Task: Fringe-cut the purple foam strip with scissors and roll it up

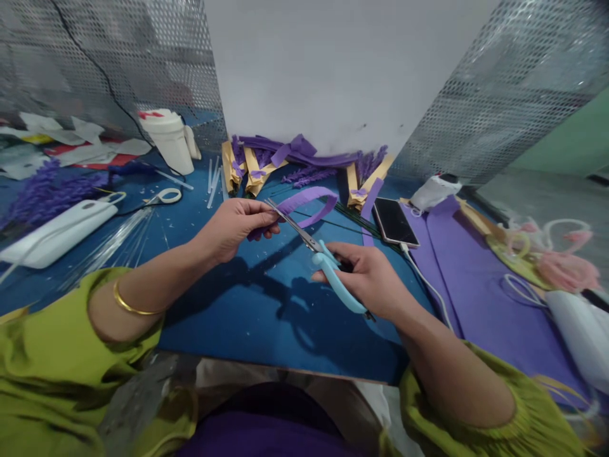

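My left hand (235,225) pinches one end of a looped purple strip (309,202) above the blue table (247,304). My right hand (368,276) grips light-blue-handled scissors (323,257), whose metal blades point up-left and meet the strip close to my left fingertips. Both hands hover over the middle of the table, about a hand's width apart.
Purple strips and tan-backed bundles (295,162) lie against the back wall. A phone (394,221) with a white cable lies right of centre, beside a purple sheet (476,273). A white jug (169,139), another pair of scissors (164,197), clear sticks (118,238) and a white device (57,231) lie at left. Perforated metal panels (118,57) flank both sides.
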A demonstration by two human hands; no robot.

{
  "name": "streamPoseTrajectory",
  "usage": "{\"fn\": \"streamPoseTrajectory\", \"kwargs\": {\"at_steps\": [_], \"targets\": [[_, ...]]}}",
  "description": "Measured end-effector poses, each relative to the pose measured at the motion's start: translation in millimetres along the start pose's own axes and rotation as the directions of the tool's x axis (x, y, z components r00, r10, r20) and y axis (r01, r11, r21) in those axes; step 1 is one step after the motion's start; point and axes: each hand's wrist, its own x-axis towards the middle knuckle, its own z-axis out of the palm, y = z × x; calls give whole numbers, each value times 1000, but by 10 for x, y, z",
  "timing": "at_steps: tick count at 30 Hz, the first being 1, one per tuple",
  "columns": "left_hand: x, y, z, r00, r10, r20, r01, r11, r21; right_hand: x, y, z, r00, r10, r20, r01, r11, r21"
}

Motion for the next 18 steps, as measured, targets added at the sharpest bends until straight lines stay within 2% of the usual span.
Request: {"fn": "streamPoseTrajectory", "kwargs": {"at_steps": [10, 18], "targets": [[8, -1, -9, 1000, -9, 13, 9, 1000, 3, 8, -29, -10, 1000, 11, 6, -12, 1000, 21], [24, -6, -17, 999, -5, -34, 6, 999, 32, 22, -20, -18, 1000, 23, -20, -22, 999, 29]]}}
